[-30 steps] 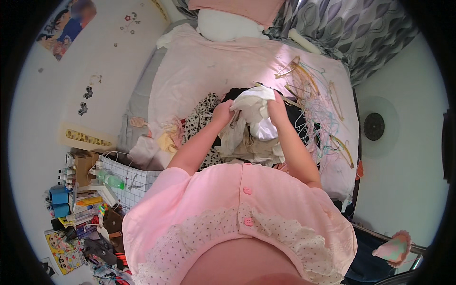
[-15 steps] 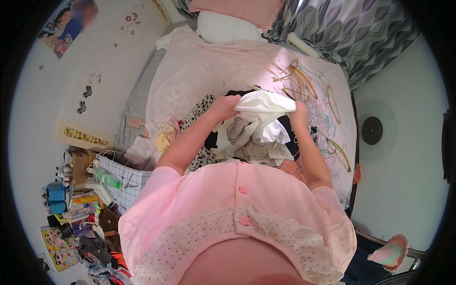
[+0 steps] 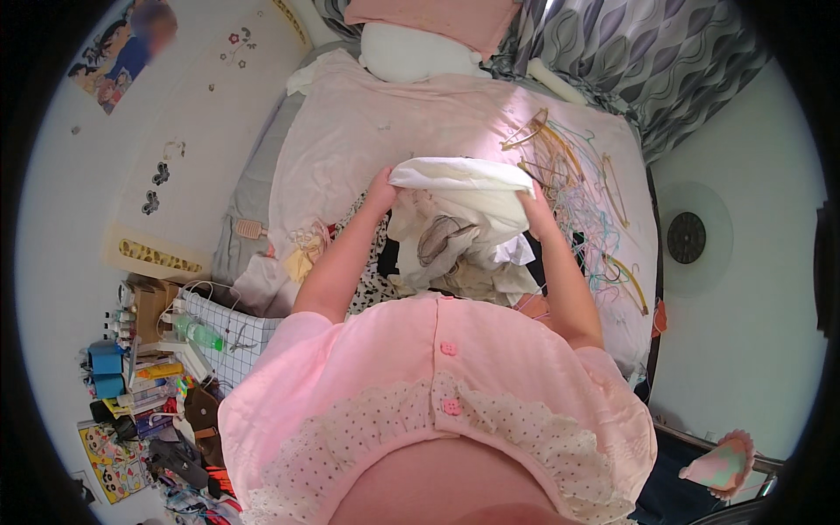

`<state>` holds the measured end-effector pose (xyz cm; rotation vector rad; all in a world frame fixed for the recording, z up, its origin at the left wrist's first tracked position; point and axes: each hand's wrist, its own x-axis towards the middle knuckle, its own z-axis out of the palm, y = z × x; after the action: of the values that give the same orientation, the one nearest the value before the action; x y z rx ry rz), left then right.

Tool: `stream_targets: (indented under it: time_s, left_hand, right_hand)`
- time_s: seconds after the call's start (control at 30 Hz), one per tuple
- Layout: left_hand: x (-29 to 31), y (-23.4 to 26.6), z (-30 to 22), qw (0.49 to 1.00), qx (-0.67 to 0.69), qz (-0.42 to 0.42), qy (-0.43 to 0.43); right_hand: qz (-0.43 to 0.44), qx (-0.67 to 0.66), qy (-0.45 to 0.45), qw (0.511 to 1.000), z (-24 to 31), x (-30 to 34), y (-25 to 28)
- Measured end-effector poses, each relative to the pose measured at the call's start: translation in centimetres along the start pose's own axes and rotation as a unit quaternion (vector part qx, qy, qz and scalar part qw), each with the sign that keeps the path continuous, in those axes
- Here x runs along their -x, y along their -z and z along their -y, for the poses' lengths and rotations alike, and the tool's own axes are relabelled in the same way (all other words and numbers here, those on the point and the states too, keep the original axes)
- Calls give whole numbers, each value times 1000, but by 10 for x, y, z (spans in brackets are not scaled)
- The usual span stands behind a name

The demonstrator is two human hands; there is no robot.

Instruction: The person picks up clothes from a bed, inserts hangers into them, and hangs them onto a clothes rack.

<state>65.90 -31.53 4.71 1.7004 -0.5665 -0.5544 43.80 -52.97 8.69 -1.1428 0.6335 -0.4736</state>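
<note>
White cloth (image 3: 462, 173) now drawn wider; left fingers (image 3: 388, 182) and right fingers (image 3: 533, 203) grip its ends, so its edge spans between them.

The person wears a soft pink top (image 3: 350, 359) with short, loose sleeves (image 3: 308, 317), leaving forearms (image 3: 573, 293) and hands (image 3: 381, 191) bare. A placket (image 3: 436, 332) runs down the front, with round pink buttons (image 3: 451, 407) along it. Around the neckline lies a broad pale cream collar (image 3: 319, 455), scalloped at its outer edge and scattered with small dark dots, bordered on the inside by plain pink trim (image 3: 512, 461)
</note>
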Motion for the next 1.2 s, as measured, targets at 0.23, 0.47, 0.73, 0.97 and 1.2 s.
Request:
stream_targets:
  time_s: [0.23, 0.47, 0.73, 0.97, 1.2]
  left_hand:
    - [0, 13, -1, 999, 40, 11, -16]
    - [23, -6, -25, 998, -51, 48, 3]
    - [28, -37, -26, 899, -302, 140, -286]
    - [36, -51, -28, 924, -308, 145, -173]
    - [31, -35, -60, 973, -116, 81, -183]
  right_hand:
    - [111, 663, 146, 726, -29, 19, 17]
    - [-294, 335, 216, 869, -73, 9, 20]
    - [-13, 518, 204, 830, -45, 28, -62]
    - [-57, 349, 260, 899, -67, 30, -86]
    - [2, 375, 183, 909, -92, 10, -82]
